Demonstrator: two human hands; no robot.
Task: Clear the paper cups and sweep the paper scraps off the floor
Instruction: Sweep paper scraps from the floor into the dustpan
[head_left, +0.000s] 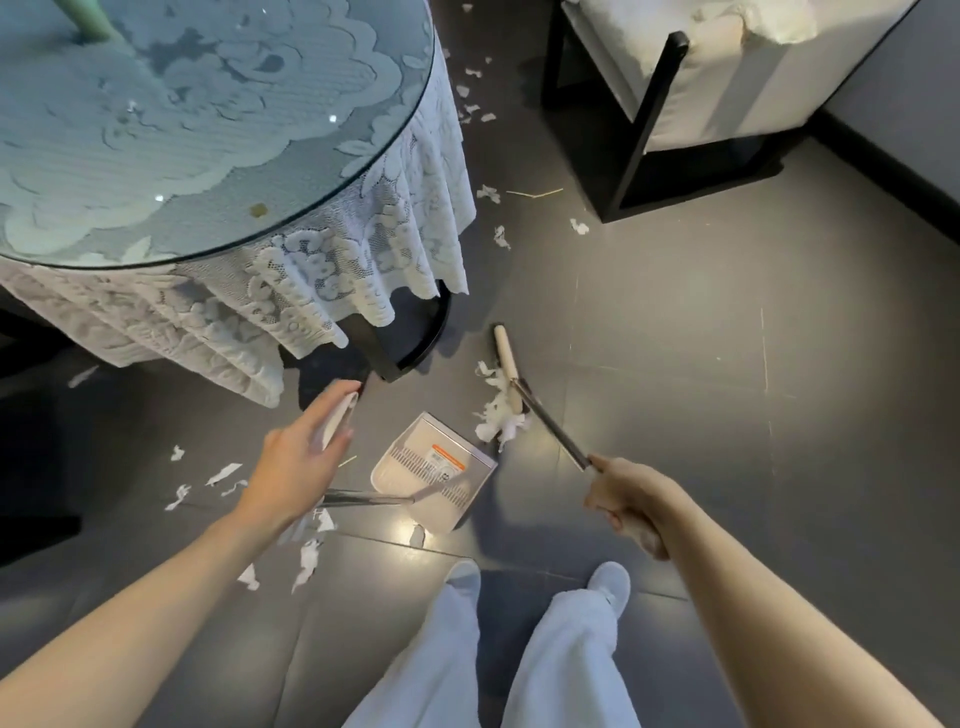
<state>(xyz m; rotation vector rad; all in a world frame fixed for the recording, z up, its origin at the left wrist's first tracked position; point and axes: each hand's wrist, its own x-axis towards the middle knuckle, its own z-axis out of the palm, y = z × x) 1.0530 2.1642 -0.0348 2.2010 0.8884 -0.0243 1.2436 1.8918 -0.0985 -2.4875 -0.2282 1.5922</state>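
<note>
Two tools share the work, one per hand. My left hand (304, 462) curls round the pale grip at the top of the dustpan's pole. It keeps the dustpan (415, 457) flat on the floor (675, 364), its open edge turned roughly toward the heap, so whatever arrives slides in rather than under. My right hand (623, 501) is closed in a fist round the metal shaft of the broom (540, 411). I hold it low and slanted so the cream head sits just behind the pile of scraps (496, 418), which lies just beside the pan's far corner. I judge the step in hand to be the short push of this heap into the pan. More loose scraps (223, 474) lie near my left hand and by my feet. Others (488, 193) lie further off, between the round table (363, 171) with its lace cloth (363, 260) and the chair (649, 119); those will need gathering next. No paper cups show anywhere in view.
</note>
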